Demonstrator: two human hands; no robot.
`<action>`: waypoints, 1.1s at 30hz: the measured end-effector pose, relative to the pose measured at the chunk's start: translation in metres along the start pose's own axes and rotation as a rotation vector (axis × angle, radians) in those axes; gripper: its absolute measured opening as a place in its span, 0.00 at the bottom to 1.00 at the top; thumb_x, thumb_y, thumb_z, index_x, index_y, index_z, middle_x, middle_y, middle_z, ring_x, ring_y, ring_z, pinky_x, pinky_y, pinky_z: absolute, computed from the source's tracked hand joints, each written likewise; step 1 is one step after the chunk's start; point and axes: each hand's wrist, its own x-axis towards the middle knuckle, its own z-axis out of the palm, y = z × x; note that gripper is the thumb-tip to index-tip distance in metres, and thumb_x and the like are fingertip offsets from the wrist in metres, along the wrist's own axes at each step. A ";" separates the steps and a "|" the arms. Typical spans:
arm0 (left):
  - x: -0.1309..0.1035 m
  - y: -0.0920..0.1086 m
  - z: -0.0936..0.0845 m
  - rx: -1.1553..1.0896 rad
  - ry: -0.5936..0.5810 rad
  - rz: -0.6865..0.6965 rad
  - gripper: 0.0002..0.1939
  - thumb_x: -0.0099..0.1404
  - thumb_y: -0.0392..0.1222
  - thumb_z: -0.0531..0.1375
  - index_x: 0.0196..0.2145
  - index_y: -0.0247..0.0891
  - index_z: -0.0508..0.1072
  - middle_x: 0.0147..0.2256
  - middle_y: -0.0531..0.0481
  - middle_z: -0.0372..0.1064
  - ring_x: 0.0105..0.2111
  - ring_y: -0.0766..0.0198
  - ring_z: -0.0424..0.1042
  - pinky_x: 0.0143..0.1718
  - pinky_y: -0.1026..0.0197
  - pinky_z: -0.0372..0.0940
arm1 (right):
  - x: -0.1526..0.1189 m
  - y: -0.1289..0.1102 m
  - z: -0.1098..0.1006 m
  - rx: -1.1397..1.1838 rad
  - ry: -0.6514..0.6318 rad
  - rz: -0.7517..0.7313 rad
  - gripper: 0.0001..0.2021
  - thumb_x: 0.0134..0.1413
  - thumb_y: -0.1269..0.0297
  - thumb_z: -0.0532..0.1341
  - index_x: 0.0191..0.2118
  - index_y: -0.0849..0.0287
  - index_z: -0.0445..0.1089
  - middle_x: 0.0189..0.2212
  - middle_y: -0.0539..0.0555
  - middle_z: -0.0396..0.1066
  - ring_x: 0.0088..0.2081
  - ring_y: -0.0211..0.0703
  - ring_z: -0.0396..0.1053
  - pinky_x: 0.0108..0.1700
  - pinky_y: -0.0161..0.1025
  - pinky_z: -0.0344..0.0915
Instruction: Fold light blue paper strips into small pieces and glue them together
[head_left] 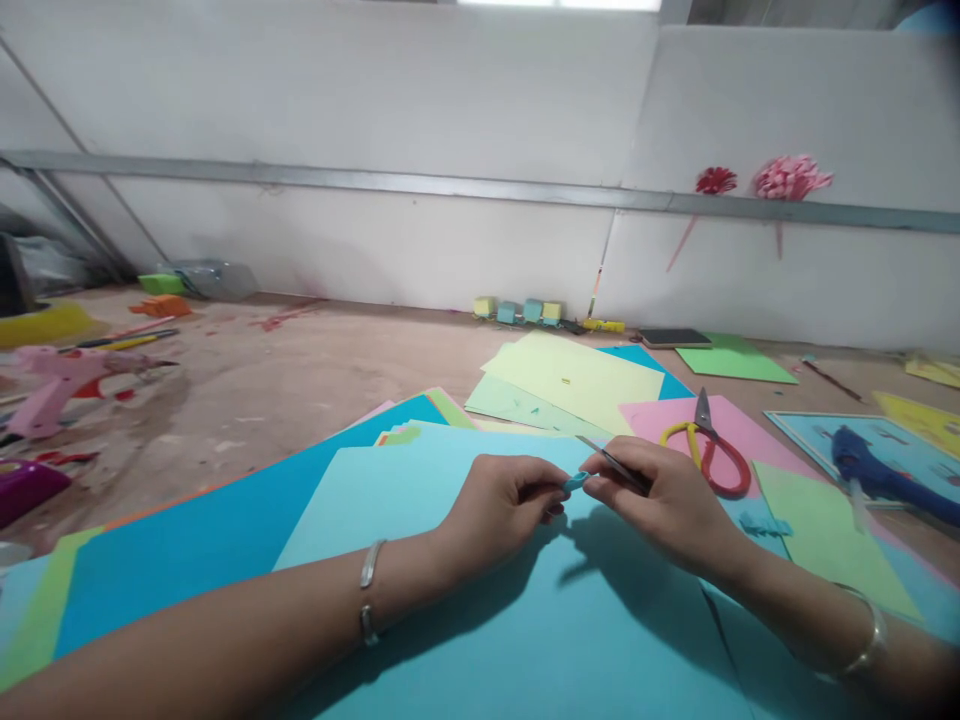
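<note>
Holds one small blue paper piece just above a light-blue sheet, pinching it with the fingers of both the left hand and right hand. Also grips one thin metal tool in the right hand. Has one pair of scissors to the right, two glue guns toward opposite sides of the worktop, four small cubes near the wall, and two paper flowers at the rail.

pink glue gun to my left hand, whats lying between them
In the head view, brown tabletop comes after the pink glue gun, then dark blue paper and light blue paper reach the left hand.
</note>
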 end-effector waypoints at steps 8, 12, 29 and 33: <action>-0.001 0.004 0.001 -0.005 -0.057 -0.050 0.09 0.59 0.33 0.60 0.35 0.32 0.81 0.26 0.45 0.78 0.23 0.64 0.75 0.29 0.62 0.71 | 0.000 0.000 0.002 -0.040 0.002 0.013 0.08 0.51 0.64 0.59 0.24 0.58 0.69 0.21 0.49 0.68 0.23 0.36 0.61 0.27 0.35 0.57; -0.001 0.006 0.002 -0.057 -0.084 -0.091 0.09 0.59 0.33 0.60 0.35 0.32 0.80 0.26 0.45 0.78 0.23 0.63 0.75 0.27 0.63 0.71 | 0.003 0.003 0.003 -0.012 0.031 0.060 0.09 0.50 0.62 0.60 0.22 0.58 0.68 0.18 0.48 0.64 0.22 0.36 0.58 0.26 0.35 0.55; -0.001 0.006 0.002 -0.159 -0.041 -0.219 0.07 0.57 0.35 0.60 0.31 0.33 0.78 0.24 0.47 0.76 0.24 0.63 0.75 0.26 0.63 0.68 | 0.004 0.007 -0.002 0.031 -0.117 -0.023 0.13 0.55 0.62 0.57 0.22 0.58 0.63 0.20 0.48 0.60 0.25 0.36 0.58 0.27 0.35 0.54; -0.002 0.004 -0.001 0.043 -0.006 -0.068 0.09 0.56 0.32 0.58 0.30 0.34 0.79 0.24 0.48 0.76 0.24 0.64 0.72 0.28 0.63 0.66 | 0.005 0.008 -0.001 0.024 -0.170 -0.009 0.05 0.52 0.63 0.62 0.30 0.58 0.72 0.25 0.49 0.67 0.27 0.36 0.61 0.28 0.34 0.56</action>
